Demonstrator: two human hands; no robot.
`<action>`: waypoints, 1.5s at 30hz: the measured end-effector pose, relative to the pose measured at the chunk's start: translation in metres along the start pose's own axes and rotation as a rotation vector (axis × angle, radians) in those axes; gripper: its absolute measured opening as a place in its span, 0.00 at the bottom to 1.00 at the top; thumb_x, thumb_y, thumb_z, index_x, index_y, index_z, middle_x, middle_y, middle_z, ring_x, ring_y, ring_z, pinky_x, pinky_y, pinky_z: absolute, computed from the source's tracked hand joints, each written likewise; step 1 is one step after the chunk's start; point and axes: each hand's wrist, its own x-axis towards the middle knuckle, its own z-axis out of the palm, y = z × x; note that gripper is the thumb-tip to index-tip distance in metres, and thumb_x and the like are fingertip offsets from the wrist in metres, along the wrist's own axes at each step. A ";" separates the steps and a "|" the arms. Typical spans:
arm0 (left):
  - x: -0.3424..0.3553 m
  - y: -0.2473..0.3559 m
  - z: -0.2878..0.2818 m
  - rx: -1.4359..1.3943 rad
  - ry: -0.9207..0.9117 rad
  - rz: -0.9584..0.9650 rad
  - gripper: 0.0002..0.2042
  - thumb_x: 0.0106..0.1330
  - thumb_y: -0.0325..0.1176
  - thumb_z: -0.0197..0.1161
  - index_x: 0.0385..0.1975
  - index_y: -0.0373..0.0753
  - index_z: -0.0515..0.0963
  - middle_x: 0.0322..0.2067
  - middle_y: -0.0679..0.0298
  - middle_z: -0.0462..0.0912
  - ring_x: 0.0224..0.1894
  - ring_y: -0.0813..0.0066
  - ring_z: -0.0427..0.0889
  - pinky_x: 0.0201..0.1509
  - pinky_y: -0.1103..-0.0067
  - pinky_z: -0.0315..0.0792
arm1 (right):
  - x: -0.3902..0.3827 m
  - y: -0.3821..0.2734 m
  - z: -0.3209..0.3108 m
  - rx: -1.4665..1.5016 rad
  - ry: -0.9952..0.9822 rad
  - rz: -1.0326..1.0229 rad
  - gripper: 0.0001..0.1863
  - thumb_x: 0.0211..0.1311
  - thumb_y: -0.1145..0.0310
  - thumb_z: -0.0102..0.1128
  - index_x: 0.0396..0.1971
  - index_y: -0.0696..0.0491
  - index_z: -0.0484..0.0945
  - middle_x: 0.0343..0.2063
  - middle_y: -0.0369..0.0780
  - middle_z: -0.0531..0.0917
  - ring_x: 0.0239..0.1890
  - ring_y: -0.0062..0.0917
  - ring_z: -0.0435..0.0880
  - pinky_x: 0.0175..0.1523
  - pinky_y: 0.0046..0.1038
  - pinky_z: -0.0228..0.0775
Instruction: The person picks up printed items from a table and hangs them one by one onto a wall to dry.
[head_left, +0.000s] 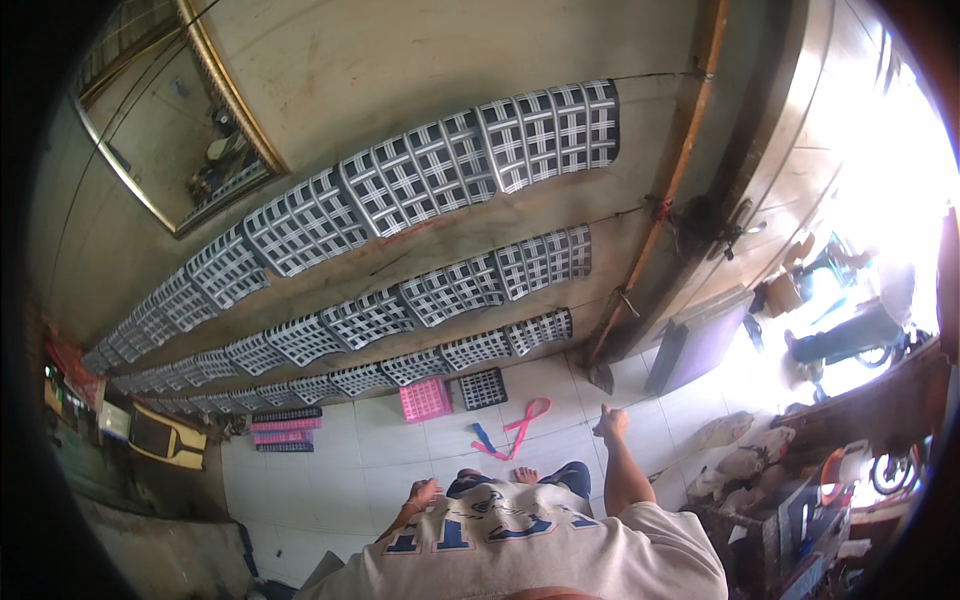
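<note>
Below, between left hand [425,492] and right hand [609,421], a pink strap [518,434] is seen; through inattention, a foot [525,474] could be caught. Whether either grip is closed cannot be told.

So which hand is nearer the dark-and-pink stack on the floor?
Left: the left hand is to the right of the dark-and-pink stack; the right hand is much farther right.
</note>
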 end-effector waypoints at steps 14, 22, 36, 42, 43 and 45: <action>0.148 0.055 -0.108 0.174 -0.437 -0.042 0.14 0.63 0.36 0.53 0.41 0.30 0.70 0.34 0.55 0.80 0.32 0.68 0.80 0.31 0.75 0.74 | -0.152 0.180 0.122 -0.068 -0.062 0.396 0.12 0.45 0.58 0.65 0.27 0.50 0.83 0.28 0.37 0.84 0.28 0.23 0.83 0.36 0.27 0.76; 0.196 0.135 -0.068 1.288 -0.834 0.433 0.10 0.59 0.33 0.58 0.33 0.32 0.76 0.23 0.60 0.79 0.24 0.76 0.76 0.26 0.79 0.71 | -0.374 0.240 0.153 0.572 0.548 0.751 0.20 0.48 0.54 0.63 0.24 0.60 0.80 0.25 0.49 0.82 0.35 0.36 0.82 0.42 0.35 0.73; 0.045 0.009 0.201 1.549 -1.315 0.627 0.15 0.60 0.32 0.56 0.46 0.39 0.72 0.36 0.63 0.77 0.32 0.70 0.77 0.28 0.77 0.70 | -0.642 0.345 0.434 1.550 1.446 1.167 0.02 0.44 0.76 0.63 0.21 0.57 0.79 0.18 0.42 0.82 0.21 0.26 0.82 0.27 0.25 0.76; -0.156 -0.216 0.120 1.828 -1.294 0.271 0.20 0.61 0.35 0.52 0.52 0.35 0.66 0.44 0.57 0.74 0.38 0.64 0.77 0.32 0.73 0.72 | -0.828 0.395 0.536 1.611 1.618 1.161 0.10 0.51 0.69 0.61 0.18 0.60 0.78 0.15 0.40 0.80 0.17 0.23 0.81 0.25 0.22 0.76; -0.174 -0.251 0.107 1.831 -1.311 0.211 0.21 0.61 0.36 0.52 0.53 0.35 0.64 0.45 0.56 0.73 0.39 0.64 0.77 0.32 0.73 0.72 | -0.857 0.405 0.552 1.648 1.629 1.222 0.11 0.52 0.68 0.61 0.18 0.60 0.78 0.15 0.40 0.80 0.17 0.22 0.80 0.25 0.22 0.76; -0.207 -0.310 0.090 1.832 -1.322 0.171 0.22 0.63 0.38 0.50 0.54 0.33 0.63 0.47 0.55 0.72 0.41 0.61 0.76 0.34 0.71 0.73 | -0.905 0.421 0.563 1.713 1.718 1.238 0.12 0.54 0.66 0.59 0.19 0.60 0.77 0.16 0.41 0.81 0.17 0.22 0.81 0.24 0.22 0.75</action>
